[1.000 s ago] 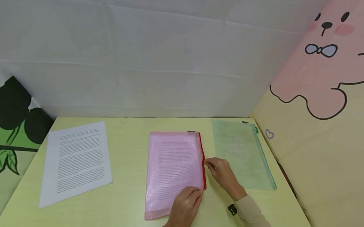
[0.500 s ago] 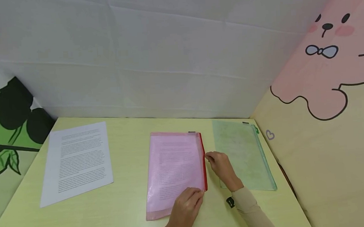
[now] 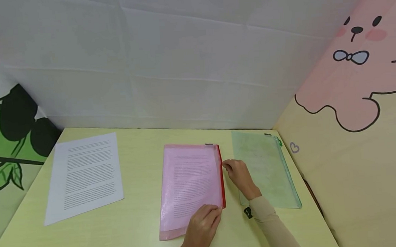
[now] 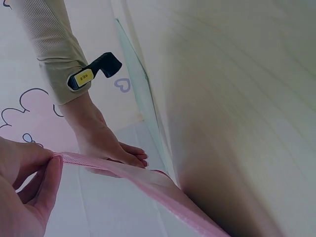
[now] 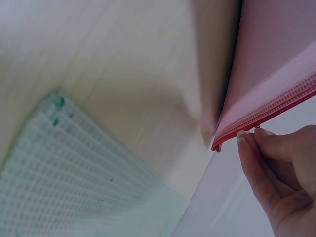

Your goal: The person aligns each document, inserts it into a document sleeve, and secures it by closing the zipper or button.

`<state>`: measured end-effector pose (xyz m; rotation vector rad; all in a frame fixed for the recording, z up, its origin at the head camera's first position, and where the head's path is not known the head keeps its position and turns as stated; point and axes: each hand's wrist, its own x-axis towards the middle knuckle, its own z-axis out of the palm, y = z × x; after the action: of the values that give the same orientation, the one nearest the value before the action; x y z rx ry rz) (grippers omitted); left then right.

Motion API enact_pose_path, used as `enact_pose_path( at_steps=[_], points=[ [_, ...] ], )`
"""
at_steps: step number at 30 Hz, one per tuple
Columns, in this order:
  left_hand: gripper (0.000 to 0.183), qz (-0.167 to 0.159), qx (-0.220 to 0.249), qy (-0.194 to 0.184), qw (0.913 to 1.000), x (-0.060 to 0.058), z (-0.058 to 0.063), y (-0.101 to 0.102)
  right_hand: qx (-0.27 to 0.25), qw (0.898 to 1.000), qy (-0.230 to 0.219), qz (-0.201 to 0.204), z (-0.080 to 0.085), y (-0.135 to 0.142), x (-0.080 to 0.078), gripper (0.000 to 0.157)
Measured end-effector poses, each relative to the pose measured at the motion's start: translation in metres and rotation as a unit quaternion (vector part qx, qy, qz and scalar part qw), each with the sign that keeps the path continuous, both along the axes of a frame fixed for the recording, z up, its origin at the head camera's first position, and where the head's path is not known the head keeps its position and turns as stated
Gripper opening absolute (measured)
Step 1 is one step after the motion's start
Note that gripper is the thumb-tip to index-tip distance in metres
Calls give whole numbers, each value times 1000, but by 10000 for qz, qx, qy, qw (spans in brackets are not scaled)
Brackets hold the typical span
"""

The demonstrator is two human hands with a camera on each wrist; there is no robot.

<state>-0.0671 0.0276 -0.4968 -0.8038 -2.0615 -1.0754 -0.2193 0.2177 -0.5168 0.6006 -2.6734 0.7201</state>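
A pink mesh zip pouch with a printed sheet showing through it lies in the middle of the table. Along its right side runs a red zipper. My left hand pinches the pouch's near right corner; the left wrist view has thumb and fingertips on that pink edge, which is lifted off the table. Farther up the zipper, my right hand pinches at the red strip, as the right wrist view shows with thumb and forefinger together. The small pull between those fingertips is mostly hidden.
A green mesh zip pouch lies to the right, partly under my right forearm in view. At the left is a loose printed sheet. A white cloth wall rises behind the table, with decorated panels on both sides.
My right hand has slid along the red zipper toward the pouch's far end, still pinching. The left hand stays on the near corner, and the pouch lies nearly where it was.
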Motion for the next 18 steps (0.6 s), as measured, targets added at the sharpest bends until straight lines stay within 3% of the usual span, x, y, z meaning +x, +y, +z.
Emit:
enact_pose_path(
  at_steps=[13, 18],
  points=[
    [41, 104, -5, 192, 9998, 2, 2, -2, -56, 9999, -101, -44, -1, -1, -22, 8],
    [37, 42, 85, 522, 9986, 3, 2, 0, -3, 9998, -48, -182, -4, 2, -33, 8]
  ],
)
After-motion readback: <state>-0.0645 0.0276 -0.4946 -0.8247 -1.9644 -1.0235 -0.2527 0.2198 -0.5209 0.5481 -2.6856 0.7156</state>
